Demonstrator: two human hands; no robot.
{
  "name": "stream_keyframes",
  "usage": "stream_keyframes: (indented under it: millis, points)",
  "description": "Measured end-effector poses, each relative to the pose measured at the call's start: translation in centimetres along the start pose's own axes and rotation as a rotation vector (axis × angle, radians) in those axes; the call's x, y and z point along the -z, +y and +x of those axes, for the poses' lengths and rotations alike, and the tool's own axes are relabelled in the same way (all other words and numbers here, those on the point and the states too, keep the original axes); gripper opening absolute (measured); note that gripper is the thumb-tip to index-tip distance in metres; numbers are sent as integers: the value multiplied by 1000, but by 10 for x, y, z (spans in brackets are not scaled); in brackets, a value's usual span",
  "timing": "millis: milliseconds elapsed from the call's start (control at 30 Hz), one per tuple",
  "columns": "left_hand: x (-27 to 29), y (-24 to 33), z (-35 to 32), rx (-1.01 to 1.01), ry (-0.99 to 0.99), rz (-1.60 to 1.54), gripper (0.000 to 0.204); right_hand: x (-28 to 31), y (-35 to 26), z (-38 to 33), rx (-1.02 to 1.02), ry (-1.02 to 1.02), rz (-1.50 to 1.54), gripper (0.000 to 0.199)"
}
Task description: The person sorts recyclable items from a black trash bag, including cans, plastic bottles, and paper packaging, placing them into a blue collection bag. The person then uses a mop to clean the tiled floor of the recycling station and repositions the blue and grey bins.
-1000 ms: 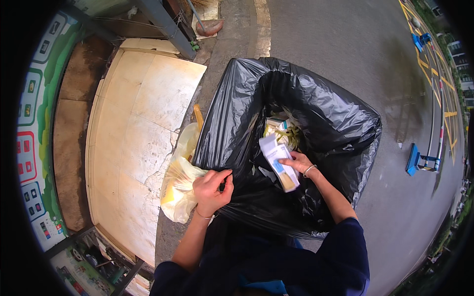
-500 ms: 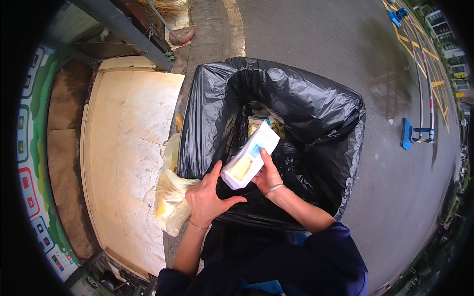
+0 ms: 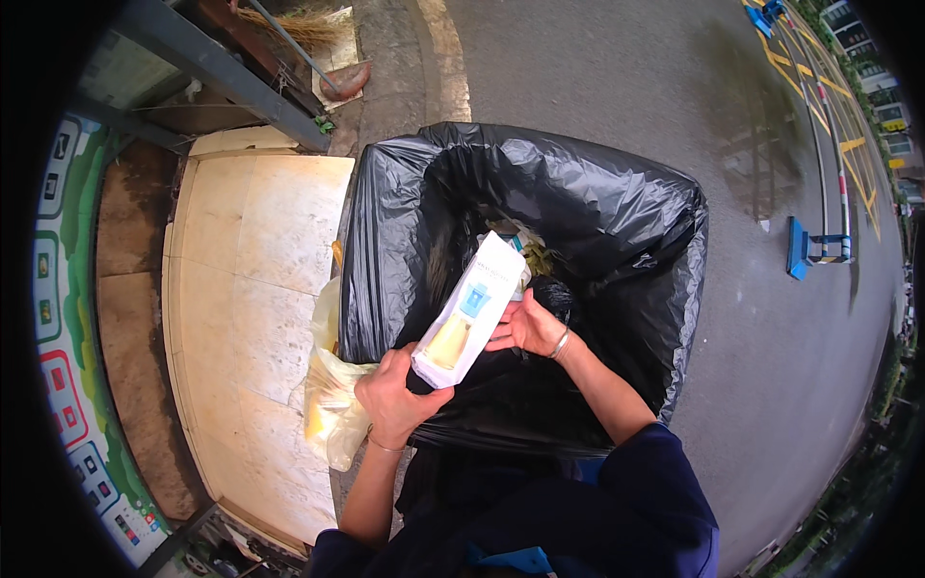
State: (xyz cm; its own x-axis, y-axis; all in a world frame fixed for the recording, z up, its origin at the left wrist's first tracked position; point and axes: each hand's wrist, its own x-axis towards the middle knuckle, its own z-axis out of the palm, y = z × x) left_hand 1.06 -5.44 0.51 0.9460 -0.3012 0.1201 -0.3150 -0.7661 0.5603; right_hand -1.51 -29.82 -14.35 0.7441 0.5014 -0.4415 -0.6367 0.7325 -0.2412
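A long white carton [image 3: 470,313] with a blue and yellow picture on its face is held tilted above a bin lined with a black garbage bag [image 3: 617,197]. My left hand [image 3: 400,397] is closed on the carton's near end, its thumb along the bottom edge. At the carton's right side is my right hand [image 3: 535,328], fingers stretched out and thumb raised. Its fingertips are close to the carton's edge; whether they touch cannot be told. Down in the bin, partly hidden behind the carton, lies greenish and pale litter [image 3: 536,258].
A pale yellow plastic bag [image 3: 335,400] sits against the bin's left side, near my left wrist. Farther left is a broad cream-coloured board [image 3: 251,318]. A dustpan [image 3: 345,81] lies at the far left, and a barrier with a blue foot [image 3: 798,249] stands on the road at right.
The carton has shifted left and nearer to me. My left hand has closed on its near end, while my right hand has let go and opened out beside it.
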Motion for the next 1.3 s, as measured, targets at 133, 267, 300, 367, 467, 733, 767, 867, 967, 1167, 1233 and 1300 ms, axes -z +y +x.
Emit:
stream_keyframes:
  millis: [133, 267, 300, 367, 467, 733, 767, 867, 967, 1167, 1233, 1300]
  points:
    - [-7, -6, 1, -66, 37, 18, 43, 99, -12, 65, 287, 939, -437, 45]
    - [-10, -12, -5, -85, 13, 14, 39, 117, -27, 127, 595, 1338, -1143, 57]
    - [-9, -10, -4, -86, 6, 12, 38, 130, -29, 136, 480, 1354, -1126, 58]
    - [-8, -11, -6, -78, -6, 27, 38, 130, -35, 149, 246, 1360, -1103, 61]
    - [-9, -11, -4, -107, 5, 31, 38, 156, -23, 132, 176, 1456, -999, 59]
    - [-9, -13, -11, -95, 15, 43, 35, 157, 39, -25, -90, 1070, -1323, 91]
    - [-6, -17, -13, -63, 29, 58, 34, 73, 4, -48, -273, 948, -1670, 89]
    - [-10, -16, -13, -80, 58, 37, 34, 13, -6, -84, 128, 1089, -1490, 89]
    - [-9, -13, -13, -94, 52, 44, 35, 14, 14, -105, -163, 922, -1846, 81]
    - [-6, -23, -16, -157, 144, -102, 33, -57, 30, -134, 507, 1449, -1455, 32]
    - [-5, -37, -19, -51, 38, -261, 33, -49, 52, -143, 169, 1222, -1802, 33]
    - [1, -45, -13, 42, 0, -678, 34, -57, 65, -147, 259, 1239, -1831, 32]
